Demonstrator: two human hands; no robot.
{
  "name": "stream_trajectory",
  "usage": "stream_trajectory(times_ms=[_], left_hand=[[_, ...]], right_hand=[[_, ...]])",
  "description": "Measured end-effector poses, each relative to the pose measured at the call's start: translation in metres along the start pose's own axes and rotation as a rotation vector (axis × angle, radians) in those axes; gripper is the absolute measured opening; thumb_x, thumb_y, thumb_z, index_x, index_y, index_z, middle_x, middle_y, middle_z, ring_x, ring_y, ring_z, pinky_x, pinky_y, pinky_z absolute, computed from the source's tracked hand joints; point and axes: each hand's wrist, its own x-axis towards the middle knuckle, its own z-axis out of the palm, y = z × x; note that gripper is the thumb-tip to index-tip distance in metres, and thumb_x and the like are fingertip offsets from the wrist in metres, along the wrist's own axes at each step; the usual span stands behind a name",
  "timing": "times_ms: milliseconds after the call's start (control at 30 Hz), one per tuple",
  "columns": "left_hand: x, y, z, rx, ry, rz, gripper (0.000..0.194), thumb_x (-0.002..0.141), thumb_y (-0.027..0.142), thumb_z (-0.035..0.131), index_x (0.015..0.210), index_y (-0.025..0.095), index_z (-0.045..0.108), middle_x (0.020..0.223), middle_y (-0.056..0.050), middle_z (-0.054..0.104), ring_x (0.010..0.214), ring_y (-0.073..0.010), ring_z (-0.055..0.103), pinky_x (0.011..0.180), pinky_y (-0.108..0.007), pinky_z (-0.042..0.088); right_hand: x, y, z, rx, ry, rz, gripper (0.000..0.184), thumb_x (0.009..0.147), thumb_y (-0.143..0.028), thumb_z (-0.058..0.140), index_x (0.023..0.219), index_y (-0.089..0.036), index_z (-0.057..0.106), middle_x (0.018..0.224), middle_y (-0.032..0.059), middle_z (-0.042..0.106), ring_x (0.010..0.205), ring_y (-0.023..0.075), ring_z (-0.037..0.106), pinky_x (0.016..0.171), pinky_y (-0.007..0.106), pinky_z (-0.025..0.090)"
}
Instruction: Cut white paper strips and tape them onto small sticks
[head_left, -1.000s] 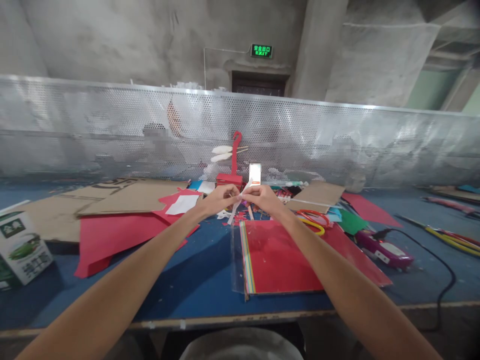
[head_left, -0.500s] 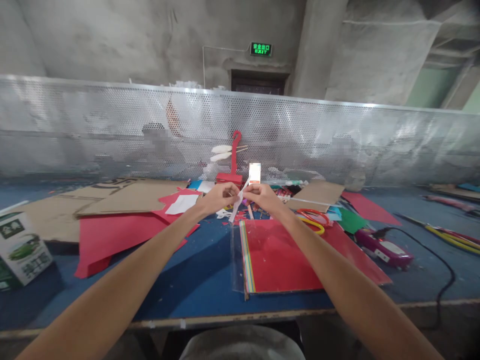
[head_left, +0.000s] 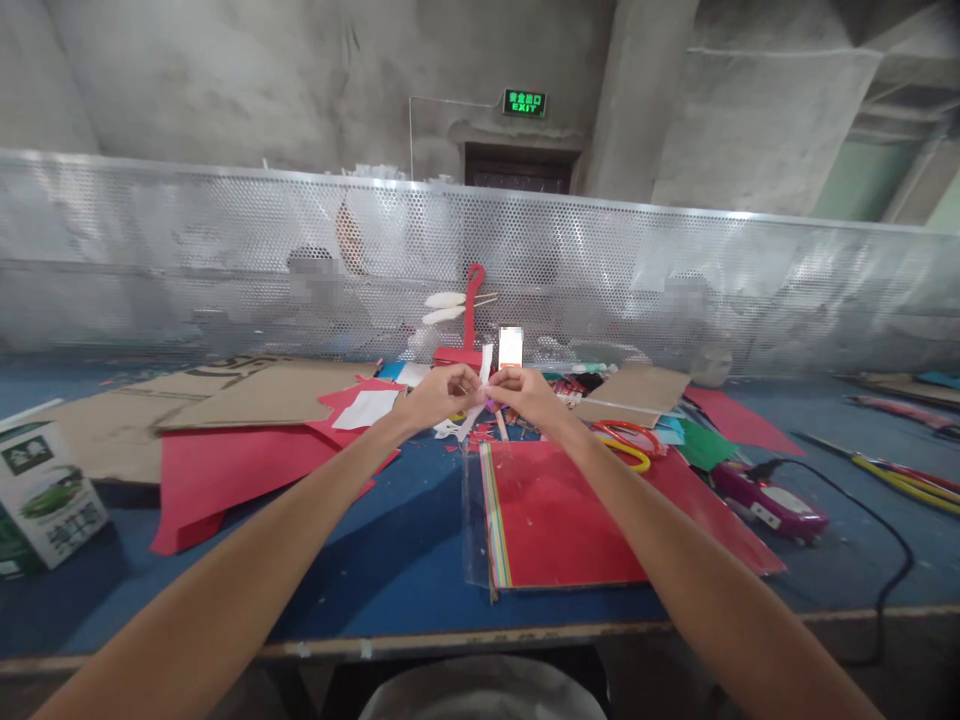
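Observation:
A thin white strip (head_left: 487,362), paper by its look, stands up between my two hands, and its lower end hangs below them. My left hand (head_left: 447,392) pinches it from the left, fingers curled. From the other side my right hand (head_left: 520,390) pinches the same strip with thumb and forefinger. The fingertips nearly meet and hide the middle of the strip. Just behind stand a lit phone (head_left: 511,346) and a red paper piece with a hooked stem (head_left: 472,310). White and red paper scraps (head_left: 450,430) lie below the hands.
Red sheets in a clear sleeve (head_left: 570,520) lie front right, with red and yellow scissors (head_left: 626,445) on their far edge. Cardboard (head_left: 247,395) and red paper (head_left: 232,480) cover the left. A carton (head_left: 49,495), a purple corded device (head_left: 772,500) and a perforated metal screen (head_left: 600,260) surround them.
The white strip has turned from slanting right to nearly upright at its top. Both hands keep almost the same place and stay pinched.

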Motion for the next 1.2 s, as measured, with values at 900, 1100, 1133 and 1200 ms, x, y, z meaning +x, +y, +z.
stream_trajectory(times_ms=[900,1100,1133,1200], left_hand=[[-0.0047,0.0027,0.0001,-0.324,0.018,-0.085,0.022,0.075,0.029,0.069,0.091,0.018,0.057,0.073,0.001,0.055,0.06,-0.0082,0.051,0.056,-0.022,0.044],[-0.0048,0.004,-0.0003,-0.378,0.016,-0.094,0.022,0.073,0.025,0.07,0.09,0.018,0.057,0.071,0.002,0.055,0.058,-0.0073,0.05,0.055,-0.021,0.042],[-0.0047,0.0041,-0.0004,-0.378,0.017,-0.1,0.022,0.073,0.025,0.07,0.09,0.018,0.057,0.071,0.002,0.055,0.059,-0.0074,0.05,0.056,-0.021,0.042],[-0.0044,0.0041,-0.0006,-0.371,0.021,-0.107,0.021,0.073,0.024,0.069,0.089,0.018,0.058,0.072,0.002,0.056,0.06,-0.0077,0.051,0.057,-0.021,0.042]], right_hand=[[0.0003,-0.0045,-0.0012,0.1,0.003,-0.038,0.028,0.071,-0.038,0.073,0.083,-0.017,0.059,0.069,0.0007,0.063,0.059,0.0118,0.061,0.043,0.018,0.047],[0.0003,-0.0043,-0.0012,0.099,-0.007,-0.04,0.027,0.073,-0.036,0.071,0.086,-0.017,0.058,0.072,0.0013,0.064,0.06,0.0118,0.061,0.044,0.019,0.048],[0.0003,-0.004,-0.0012,0.099,-0.009,-0.039,0.027,0.073,-0.036,0.071,0.086,-0.017,0.058,0.072,0.0012,0.063,0.06,0.0118,0.061,0.044,0.019,0.048],[0.0002,-0.0035,-0.0014,0.098,-0.015,-0.044,0.027,0.073,-0.036,0.071,0.087,-0.017,0.058,0.072,0.0011,0.063,0.06,0.0118,0.061,0.044,0.019,0.048]])
